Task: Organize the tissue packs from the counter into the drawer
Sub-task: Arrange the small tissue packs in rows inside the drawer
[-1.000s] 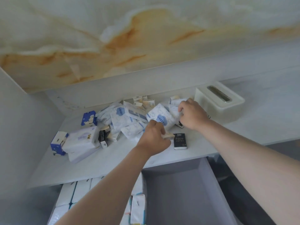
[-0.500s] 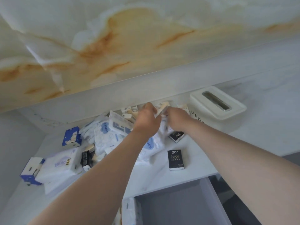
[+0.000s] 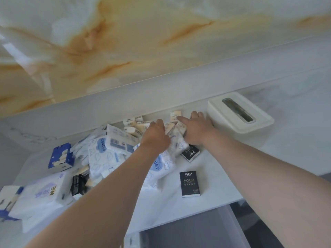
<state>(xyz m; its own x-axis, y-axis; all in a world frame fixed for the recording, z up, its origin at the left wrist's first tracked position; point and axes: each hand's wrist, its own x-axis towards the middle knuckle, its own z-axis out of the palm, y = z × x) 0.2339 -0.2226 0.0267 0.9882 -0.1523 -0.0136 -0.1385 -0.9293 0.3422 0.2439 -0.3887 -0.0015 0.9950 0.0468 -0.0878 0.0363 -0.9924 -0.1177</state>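
Both hands reach to the back of the counter (image 3: 216, 178), into a cluster of small cream packs (image 3: 143, 125); at least six can be counted there, some hidden under the fingers. The left hand (image 3: 155, 135) shows only its back, with the fingers bent down into the heap, so I cannot tell if it holds anything. The right hand (image 3: 195, 130) lies fairly flat with its fingers stretched forward onto the cream packs.

Just right of the right hand stands one white tissue box (image 3: 240, 117) with a slot in its lid.

Three black packs are in view. One flat black pack (image 3: 189, 183) lies alone between the two forearms. A second black pack (image 3: 191, 153) is tucked beside the right wrist. A third black pack (image 3: 78, 183) sits left of the left forearm.

Under and left of the left hand spreads a loose heap of white-and-blue soft packs (image 3: 104, 154). There are at least four, overlapping too much for an exact count.

Further left are two blue boxes, the nearer blue box (image 3: 60, 156) upright and the far blue box (image 3: 8, 201) at the picture's edge. One large white pack (image 3: 44, 192) lies between them.

Below the counter edge, beneath the forearms, the drawer (image 3: 189, 233) stands open. One white pack (image 3: 132, 239) shows in its left part.
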